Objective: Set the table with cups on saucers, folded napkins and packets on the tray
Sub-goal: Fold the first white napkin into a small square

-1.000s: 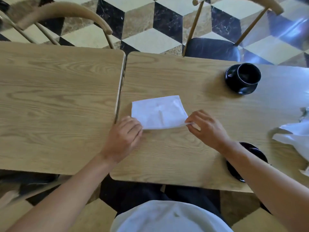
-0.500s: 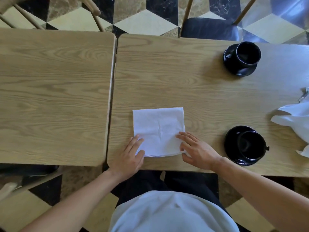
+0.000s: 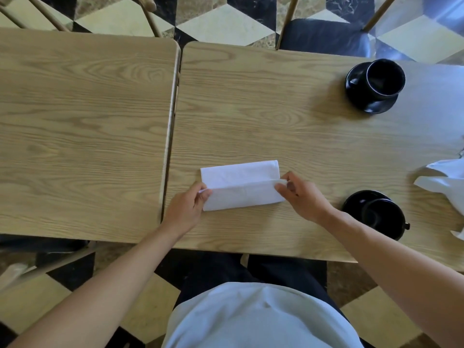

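Since 0.5 s: white paper napkin point(image 3: 239, 183) near edge lifted, half-folded; left hand point(image 3: 187, 207) and right hand point(image 3: 302, 195) pinch its corners. Black cups on saucers point(image 3: 374, 85) point(image 3: 375, 214) stand toward the wooden table's point(image 3: 251, 116) right edge, clear.

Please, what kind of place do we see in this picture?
Probably a café or restaurant dining room: two wooden tables pushed side by side, black cups on saucers, and a patterned marble floor.

tables point(image 3: 251, 116): pale wood, visible grain, matt | napkin point(image 3: 238, 183): white, matt, soft paper or cloth, cannot tell which | cups point(image 3: 385, 80) and saucers point(image 3: 371, 106): black, glossy, glazed look | floor point(image 3: 226, 23): polished stone tiles, marbled, shiny | chair seat point(image 3: 324, 36): dark, smooth, slight sheen
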